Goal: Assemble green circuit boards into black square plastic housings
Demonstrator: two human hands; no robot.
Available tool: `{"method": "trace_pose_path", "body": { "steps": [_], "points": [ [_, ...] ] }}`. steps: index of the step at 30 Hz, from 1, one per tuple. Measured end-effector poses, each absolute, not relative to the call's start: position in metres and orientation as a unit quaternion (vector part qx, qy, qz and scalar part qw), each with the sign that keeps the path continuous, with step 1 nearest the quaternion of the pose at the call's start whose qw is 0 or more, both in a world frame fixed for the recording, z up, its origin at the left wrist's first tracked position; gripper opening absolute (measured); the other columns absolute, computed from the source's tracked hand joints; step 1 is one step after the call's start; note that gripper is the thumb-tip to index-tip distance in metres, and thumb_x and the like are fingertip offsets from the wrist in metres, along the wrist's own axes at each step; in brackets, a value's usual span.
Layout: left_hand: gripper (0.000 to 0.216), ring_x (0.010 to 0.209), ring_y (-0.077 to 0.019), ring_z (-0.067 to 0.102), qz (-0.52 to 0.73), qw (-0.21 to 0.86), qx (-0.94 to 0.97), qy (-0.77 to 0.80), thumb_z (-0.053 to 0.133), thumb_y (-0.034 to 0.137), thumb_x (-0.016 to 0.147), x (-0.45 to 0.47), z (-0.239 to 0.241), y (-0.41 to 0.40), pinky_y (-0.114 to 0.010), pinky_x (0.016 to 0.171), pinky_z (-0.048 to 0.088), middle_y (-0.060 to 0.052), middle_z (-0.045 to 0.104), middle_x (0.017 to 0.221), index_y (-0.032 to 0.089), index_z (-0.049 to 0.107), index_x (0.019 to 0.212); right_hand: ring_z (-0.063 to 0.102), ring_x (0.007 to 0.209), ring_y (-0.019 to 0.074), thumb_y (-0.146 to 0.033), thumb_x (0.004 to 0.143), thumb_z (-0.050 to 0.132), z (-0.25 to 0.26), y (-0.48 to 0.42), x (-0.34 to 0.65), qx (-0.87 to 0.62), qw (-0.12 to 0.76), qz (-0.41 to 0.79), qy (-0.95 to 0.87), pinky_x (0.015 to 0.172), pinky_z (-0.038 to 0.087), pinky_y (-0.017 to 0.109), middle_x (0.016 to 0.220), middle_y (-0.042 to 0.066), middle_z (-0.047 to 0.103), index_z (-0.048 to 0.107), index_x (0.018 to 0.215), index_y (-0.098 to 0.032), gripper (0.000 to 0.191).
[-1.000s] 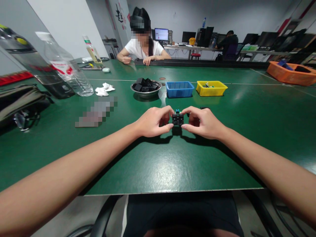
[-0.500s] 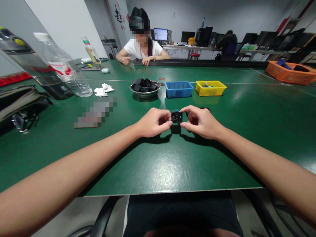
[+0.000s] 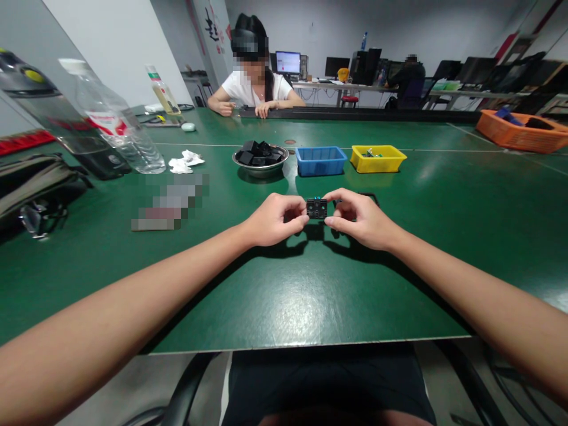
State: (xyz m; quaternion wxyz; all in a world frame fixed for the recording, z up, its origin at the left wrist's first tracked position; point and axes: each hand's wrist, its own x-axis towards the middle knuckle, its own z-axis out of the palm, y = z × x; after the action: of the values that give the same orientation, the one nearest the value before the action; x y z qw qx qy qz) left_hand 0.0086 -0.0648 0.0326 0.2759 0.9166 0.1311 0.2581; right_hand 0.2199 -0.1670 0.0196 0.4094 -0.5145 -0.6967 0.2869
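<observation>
You hold both hands out over a green table, fingertips meeting around a small black block with a strip of blue-green along its top. It appears raised just above the surface, its shadow beneath. Your left hand has its grip closed, index finger and thumb pinching the block's left edge. Your right hand curves in with its grip parted by roughly the block's height, fingertips at the right corners; whether they press or only sit beside it, you cannot tell.

The likeliest trouble is a slip: so little of the block lies under your fingertips that an uneven squeeze could tilt it or pop it loose. The blue-green part, seen only as a sliver, might shift if the block turns. A dark object, partly hidden behind your right hand, could be knocked by your knuckles.

Beyond your hands, a metal bowl of black pieces, a blue bin and a yellow bin form a row — the likely limit for reaching forward. Toward you there is more room: green surface stretches between your forearms to the near edge — a dropped piece rolling that way could reach your lap.
</observation>
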Motion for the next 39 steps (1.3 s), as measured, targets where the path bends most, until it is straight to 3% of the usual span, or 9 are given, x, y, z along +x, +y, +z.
{"method": "trace_pose_path", "body": {
  "steps": [39],
  "points": [
    [0.023, 0.056, -0.0111, 0.049, 0.246, 0.257, 0.928, 0.111, 0.056, 0.036, 0.083, 0.0069, 0.0288, -0.0615, -0.022, 0.057, 0.038, 0.002, 0.055, 0.06, 0.017, 0.053, 0.07, 0.052, 0.053, 0.0114, -0.033, 0.083, 0.071, 0.0195, -0.1674, 0.219, -0.511, 0.403, 0.262, -0.713, 0.057, 0.039, 0.026, 0.062, -0.006, 0.06, 0.059, 0.117, -0.016, 0.04]
  ]
}}
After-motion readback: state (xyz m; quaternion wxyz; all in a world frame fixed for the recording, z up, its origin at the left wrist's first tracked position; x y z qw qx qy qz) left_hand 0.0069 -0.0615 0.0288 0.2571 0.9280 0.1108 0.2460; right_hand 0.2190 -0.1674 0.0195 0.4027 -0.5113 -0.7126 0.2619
